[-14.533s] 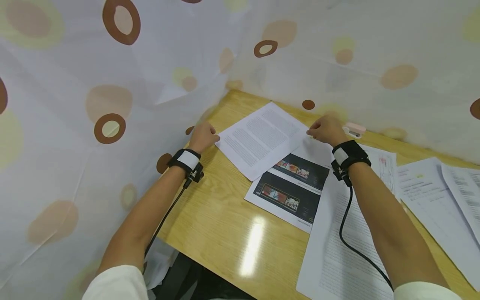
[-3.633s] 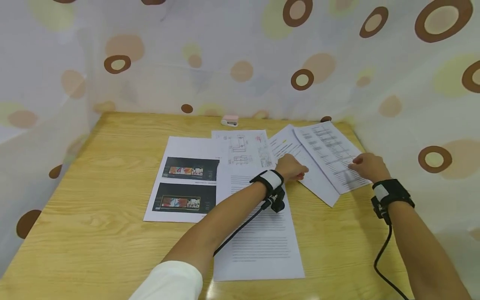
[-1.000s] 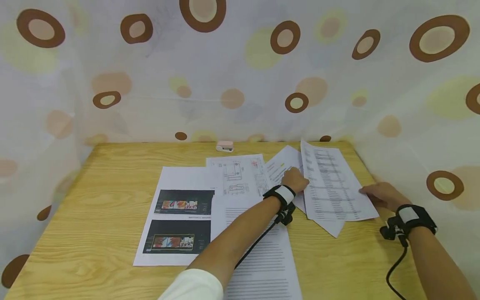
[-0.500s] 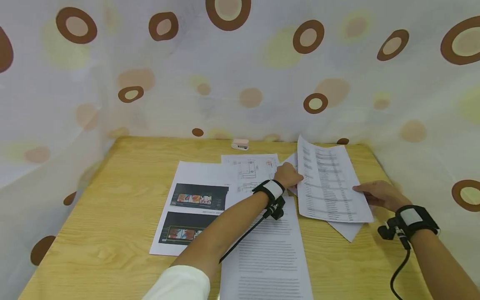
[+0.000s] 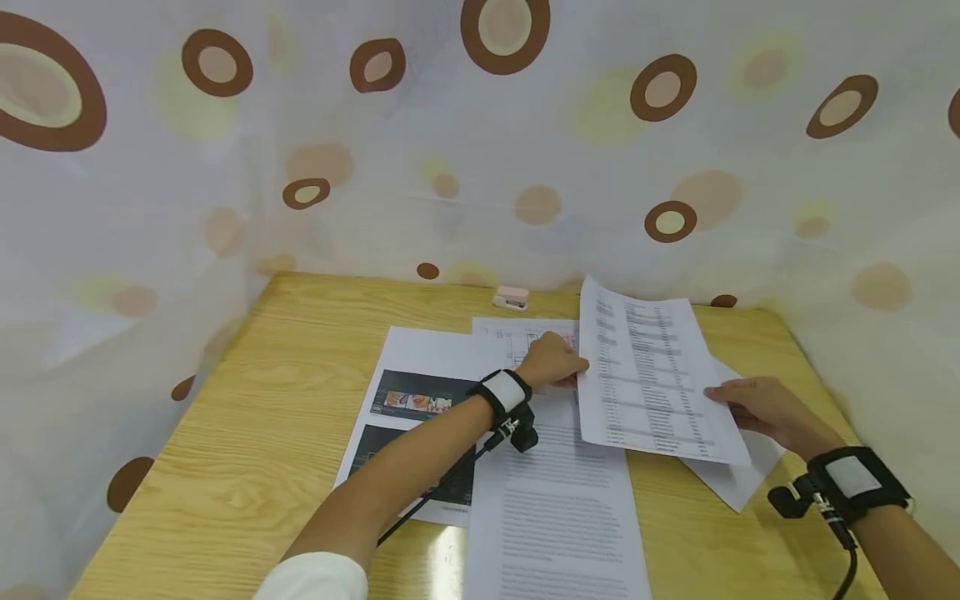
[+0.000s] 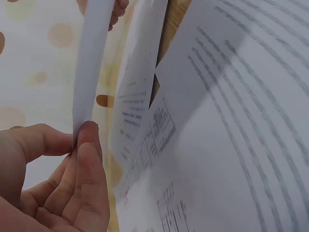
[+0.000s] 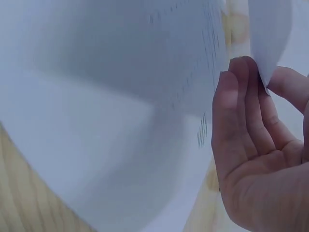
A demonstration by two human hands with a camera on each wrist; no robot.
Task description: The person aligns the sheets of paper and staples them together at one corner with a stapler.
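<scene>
Print on the lifted sheet [image 5: 651,375] too small to read. Lower sheet [image 5: 738,479] at right mostly covered by it. Long text page [image 5: 558,508] cut off at bottom edge. Right wrist view largely blurred paper; fingertips [image 7: 236,77] partly hidden behind sheet edge.

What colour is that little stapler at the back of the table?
The stapler is pale pink with a white underside; the head view shows it best.

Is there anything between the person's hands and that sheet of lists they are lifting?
Nothing visible. The left hand pinches the listed sheet at its left edge, thumb and fingers right on the paper. The right hand pinches its right edge. Another sheet lies beneath on the table.
</scene>
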